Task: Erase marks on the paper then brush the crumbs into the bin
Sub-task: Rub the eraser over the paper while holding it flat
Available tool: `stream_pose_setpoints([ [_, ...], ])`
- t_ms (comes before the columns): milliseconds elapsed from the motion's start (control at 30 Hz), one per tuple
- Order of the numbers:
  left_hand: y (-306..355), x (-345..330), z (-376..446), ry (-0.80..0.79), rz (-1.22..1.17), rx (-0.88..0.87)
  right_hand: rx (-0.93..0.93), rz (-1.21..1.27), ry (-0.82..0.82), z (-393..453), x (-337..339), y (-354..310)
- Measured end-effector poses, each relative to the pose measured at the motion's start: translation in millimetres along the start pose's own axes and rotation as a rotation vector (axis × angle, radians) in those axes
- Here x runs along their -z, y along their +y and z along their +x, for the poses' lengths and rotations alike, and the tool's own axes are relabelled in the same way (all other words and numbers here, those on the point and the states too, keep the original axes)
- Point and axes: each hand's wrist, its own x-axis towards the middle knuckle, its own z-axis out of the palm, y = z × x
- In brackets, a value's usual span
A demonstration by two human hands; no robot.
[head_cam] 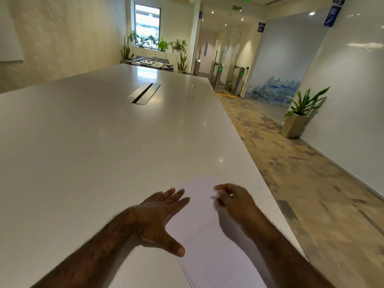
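Note:
A white sheet of paper (204, 221) lies near the right edge of the long white table (93, 132). My left hand (160, 215) lies flat with straight, spread fingers pressing the sheet's left side. My right hand (233, 201) is on the paper's upper right part, fingers curled round a small white eraser (231, 195) that barely shows between them. The hand is blurred. A few dark specks (213, 169) lie on the table just beyond the paper. No bin is in view.
The table's right edge (259, 169) runs close past my right hand, with carpeted floor beyond. A cable hatch (141, 93) sits mid-table. A potted plant (299, 119) stands by the right wall, water bottles (272, 90) are stacked further back.

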Motion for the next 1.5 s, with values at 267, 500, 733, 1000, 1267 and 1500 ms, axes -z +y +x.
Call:
stream_pose_setpoints([
  [267, -0.9, -3.2, -3.0, 0.016, -0.035, 0.012, -0.096, 0.643, 0.1, 48.3, 13.1, 3.7],
  [500, 1.4, -0.4, -6.7, 0.014, -0.117, 0.097, -0.342, 0.509, -0.644, -2.8, 4.7, -1.2],
  [733, 5.5, -4.2, -11.7, 0.055, -0.139, 0.086, -0.171, 0.527, 0.276, 53.1, 28.0, 2.9],
  [1000, 2.0, 0.4, -11.2, 0.036, -0.132, 0.079, -0.338, 0.392, -0.65, -25.0, -41.8, -29.0],
  [1267, 0.2, -2.3, -6.5, 0.04, -0.133, 0.086, -0.334, 0.592, -0.358, -16.6, -34.4, -31.9],
  [1500, -0.8, -5.5, -4.9, 0.067, -0.149, 0.081, -0.281, 0.675, 0.004, 35.4, -45.1, -25.6],
])
